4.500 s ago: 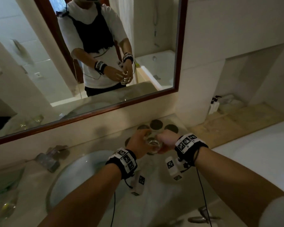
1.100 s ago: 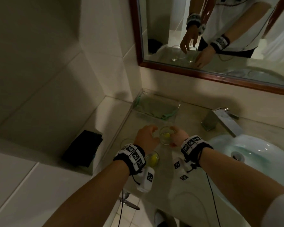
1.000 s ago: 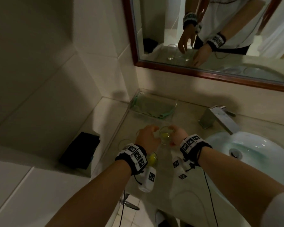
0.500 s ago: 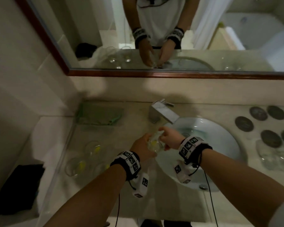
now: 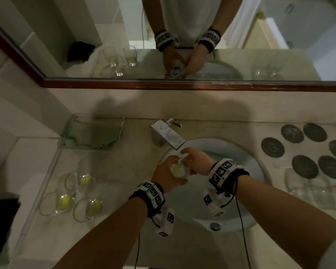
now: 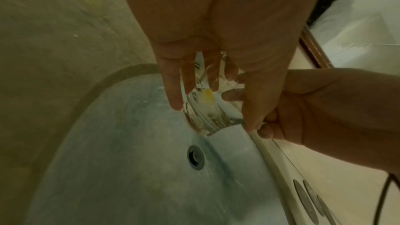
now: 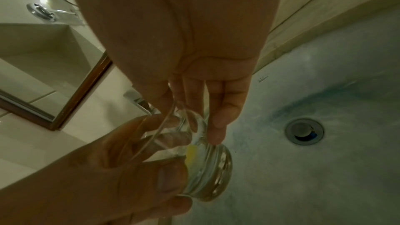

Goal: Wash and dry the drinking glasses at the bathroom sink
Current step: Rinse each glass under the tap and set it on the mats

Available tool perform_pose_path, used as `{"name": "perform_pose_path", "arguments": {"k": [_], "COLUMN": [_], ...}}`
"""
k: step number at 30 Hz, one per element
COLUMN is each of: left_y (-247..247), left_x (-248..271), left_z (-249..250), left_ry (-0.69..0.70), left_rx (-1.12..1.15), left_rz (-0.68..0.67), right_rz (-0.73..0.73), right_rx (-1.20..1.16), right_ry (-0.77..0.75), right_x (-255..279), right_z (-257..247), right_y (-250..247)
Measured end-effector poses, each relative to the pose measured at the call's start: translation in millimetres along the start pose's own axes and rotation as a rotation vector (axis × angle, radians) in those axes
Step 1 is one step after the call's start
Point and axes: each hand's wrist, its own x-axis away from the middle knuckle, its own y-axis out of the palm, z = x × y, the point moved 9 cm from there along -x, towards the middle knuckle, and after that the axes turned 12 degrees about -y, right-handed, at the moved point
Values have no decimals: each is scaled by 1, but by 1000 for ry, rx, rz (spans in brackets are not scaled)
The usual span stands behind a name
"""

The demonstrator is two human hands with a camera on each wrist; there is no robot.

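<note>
Progress: early-to-mid, I'd judge. One glass [image 5: 179, 170] is over the sink [image 5: 246, 216], just under the tap [image 5: 167, 135]; no water visible running. Left hand [image 5: 166, 176] wraps its grip round the glass; right hand [image 5: 197, 164] has fingers dipped inside the rim. Three dirty glasses [image 5: 80, 199] with yellow residue wait at the worktop's left edge, clear ones [image 5: 308, 189] at the right edge. The held glass is clear, thick-based, tilted, with a yellow smear near the bottom.

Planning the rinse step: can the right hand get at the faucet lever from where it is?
Probably yes. The right hand lies just below the faucet, nothing between them, but it would first have to let go of the glass.
</note>
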Motion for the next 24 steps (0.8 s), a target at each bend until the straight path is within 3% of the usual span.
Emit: {"name": "perform_pose_path", "arguments": {"k": [5, 14, 24], "left_y": [6, -5, -10], "left_x": [-17, -33, -43], "left_z": [-6, -15, -8], "left_ry": [-80, -161, -104], "left_rx": [124, 139, 145], "left_rz": [118, 242, 255], "right_rz": [-93, 123, 160], "right_rx": [-10, -141, -120], "right_ry": [-31, -88, -266], "right_x": [-12, -52, -87], "right_z": [6, -2, -51], "right_y": [-16, -65, -58]}}
